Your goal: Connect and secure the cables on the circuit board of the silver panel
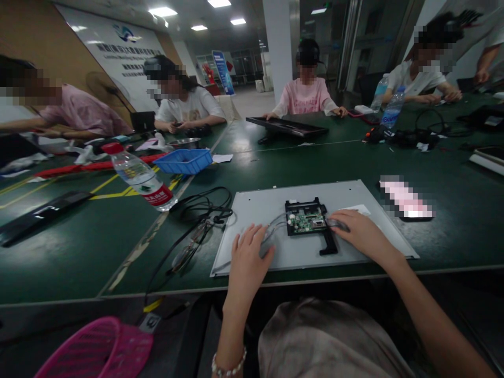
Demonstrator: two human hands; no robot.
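A light grey flat panel [271, 197] lies before me on the table. On its middle sits a green circuit board [305, 222] in a black plastic bracket [329, 242]. Grey cables [276, 224] run from the board's left side toward my left hand [249, 257], which rests over the panel's left part with its fingers apart. To the right of the board, my right hand [364, 233] has its fingers and thumb around a grey cable [339, 224]. A small white label or paper [359, 209] lies just behind that hand.
Eyeglasses [191, 245] and tangled black cables [208, 202] lie left of the panel. A water bottle [144, 181] and blue tray [183, 161] stand beyond them. A phone [407, 199] lies at right. Several people sit around the table; one across handles a black-framed panel [289, 127].
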